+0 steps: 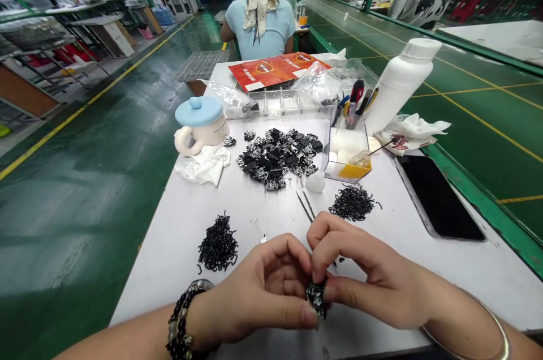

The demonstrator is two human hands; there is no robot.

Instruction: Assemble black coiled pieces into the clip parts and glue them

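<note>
A small black part with shiny metal bits is gripped between my two hands near the table's front edge. My left hand pinches it from the left with thumb and fingers. From the right, the thumb and fingertips of my right hand press on the same part. Tweezers lie just beyond my right hand, their near end hidden behind it. A pile of thin black curved pieces lies left of my left hand, and a similar pile lies beyond my right hand. Further back is a heap of black-and-metal parts.
A lidded mug and crumpled tissue stand at the left. On the right are a clear tool holder, a white bottle and a phone. A red printed sheet lies at the back; a person sits beyond.
</note>
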